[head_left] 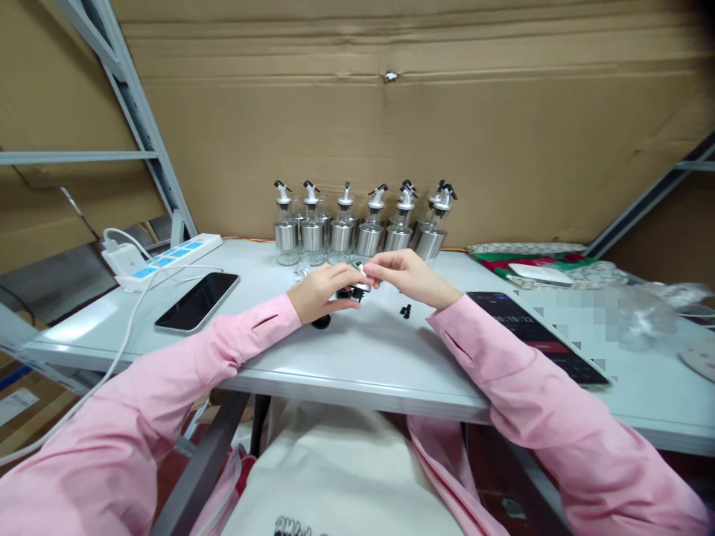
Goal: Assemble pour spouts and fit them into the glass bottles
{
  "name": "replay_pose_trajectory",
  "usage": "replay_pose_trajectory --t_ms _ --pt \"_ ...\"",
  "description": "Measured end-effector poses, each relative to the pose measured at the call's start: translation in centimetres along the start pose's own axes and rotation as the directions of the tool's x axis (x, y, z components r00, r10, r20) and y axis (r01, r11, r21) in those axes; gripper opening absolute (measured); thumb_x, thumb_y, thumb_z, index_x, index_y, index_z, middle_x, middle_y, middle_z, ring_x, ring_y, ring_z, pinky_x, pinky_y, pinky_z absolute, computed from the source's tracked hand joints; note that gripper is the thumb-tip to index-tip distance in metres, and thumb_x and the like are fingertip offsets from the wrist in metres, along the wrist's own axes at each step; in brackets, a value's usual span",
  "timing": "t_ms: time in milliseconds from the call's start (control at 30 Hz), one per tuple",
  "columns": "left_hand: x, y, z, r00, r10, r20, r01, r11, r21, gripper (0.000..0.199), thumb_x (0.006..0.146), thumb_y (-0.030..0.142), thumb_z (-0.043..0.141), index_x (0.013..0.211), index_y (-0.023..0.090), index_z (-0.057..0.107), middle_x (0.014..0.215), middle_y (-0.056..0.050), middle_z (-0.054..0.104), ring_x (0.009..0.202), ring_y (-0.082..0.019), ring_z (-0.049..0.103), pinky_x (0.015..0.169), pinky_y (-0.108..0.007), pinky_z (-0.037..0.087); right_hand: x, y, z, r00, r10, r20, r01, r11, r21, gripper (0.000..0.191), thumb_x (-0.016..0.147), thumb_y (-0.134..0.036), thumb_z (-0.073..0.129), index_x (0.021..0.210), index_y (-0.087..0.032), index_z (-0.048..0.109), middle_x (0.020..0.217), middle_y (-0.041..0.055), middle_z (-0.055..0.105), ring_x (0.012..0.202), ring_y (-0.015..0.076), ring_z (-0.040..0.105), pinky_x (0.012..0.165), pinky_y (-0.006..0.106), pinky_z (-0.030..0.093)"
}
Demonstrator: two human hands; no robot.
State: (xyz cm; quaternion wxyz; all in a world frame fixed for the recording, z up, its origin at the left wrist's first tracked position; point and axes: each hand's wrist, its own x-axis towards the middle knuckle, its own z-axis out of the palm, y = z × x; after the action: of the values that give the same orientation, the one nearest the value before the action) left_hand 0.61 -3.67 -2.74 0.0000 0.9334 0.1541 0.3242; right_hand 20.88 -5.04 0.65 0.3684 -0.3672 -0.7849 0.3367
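Observation:
My left hand [325, 292] grips a small silver-and-black pourer top [360, 289] above the white table. Pinched at the upper part of that top are the fingers of my right hand [407, 274]. A round black piece [321, 321] lies beneath my left hand, and small black caps [405, 311] rest to the right. Whitish parts [302, 269] show behind my left fingers. Steel-and-glass bottles [341, 236] with pourer tops stand in rows at the back.
A phone [198, 301] and a power strip [170, 260] with white cables lie at the left. To the right are a tablet [536, 339] showing a timer, a patterned cloth [595, 275] and a clear plastic bag [648, 316]. Cardboard [357, 126] stands behind the table [363, 365].

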Motion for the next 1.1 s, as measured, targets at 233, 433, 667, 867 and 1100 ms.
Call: replay_pose_trajectory --t_ms 233,433,667,867,1100 --pt "0.0 0.1 0.0 1.000 0.019 0.006 -0.020 0.979 0.202 0.021 0.086 0.027 0.049 0.104 0.018 0.053 0.099 -0.006 0.065 0.093 -0.017 0.059 0.085 -0.032 0.035 0.4 1.1 -1.3 1.000 0.004 -0.027 -0.007 0.991 -0.135 0.044 0.086 -0.049 0.042 0.075 -0.013 0.065 0.069 0.0063 0.067 0.066 0.0148 0.062 0.066 0.027 0.047" --pt "0.0 -0.1 0.0 0.999 -0.020 0.036 0.012 0.976 0.218 0.018 0.091 0.028 0.042 0.101 0.018 0.053 0.099 -0.006 0.065 0.093 -0.016 0.059 0.087 -0.030 0.033 1.0 5.4 -3.3 0.994 0.105 -0.037 -0.092 0.590 -0.802 0.027 0.084 -0.010 0.044 0.090 -0.015 0.070 0.099 0.0106 0.069 0.095 0.0228 0.061 0.084 0.031 0.043" --pt "0.0 0.3 -0.2 0.999 -0.021 0.048 0.010 0.976 0.220 0.020 0.092 0.033 0.042 0.102 0.018 0.051 0.100 -0.007 0.065 0.094 -0.017 0.058 0.088 -0.032 0.031 1.2 6.8 -2.7 0.979 0.206 -0.010 -0.093 0.399 -0.912 0.025 0.082 -0.015 0.052 0.100 -0.018 0.069 0.106 0.0118 0.066 0.103 0.0294 0.056 0.078 0.033 0.043" --pt "-0.1 0.3 0.0 1.000 0.016 0.014 -0.019 0.972 0.233 0.017 0.093 0.027 0.038 0.100 0.017 0.050 0.098 -0.007 0.065 0.093 -0.017 0.058 0.088 -0.033 0.031 1.3 6.1 -2.8 0.977 0.214 -0.009 -0.114 0.486 -0.867 0.017 0.078 -0.015 0.055 0.083 -0.018 0.071 0.093 0.0087 0.070 0.091 0.0247 0.062 0.073 0.029 0.043" --pt "-0.3 -0.1 0.1 0.997 -0.073 0.017 0.069 0.981 0.180 0.014 0.089 0.025 0.043 0.097 0.017 0.051 0.099 -0.007 0.061 0.095 -0.018 0.056 0.085 -0.033 0.037 1.4 6.5 -2.8 0.973 0.232 0.018 -0.115 0.549 -0.828 0.013 0.071 -0.011 0.061 0.078 -0.016 0.071 0.089 0.0092 0.070 0.084 0.0230 0.063 0.070 0.028 0.042"
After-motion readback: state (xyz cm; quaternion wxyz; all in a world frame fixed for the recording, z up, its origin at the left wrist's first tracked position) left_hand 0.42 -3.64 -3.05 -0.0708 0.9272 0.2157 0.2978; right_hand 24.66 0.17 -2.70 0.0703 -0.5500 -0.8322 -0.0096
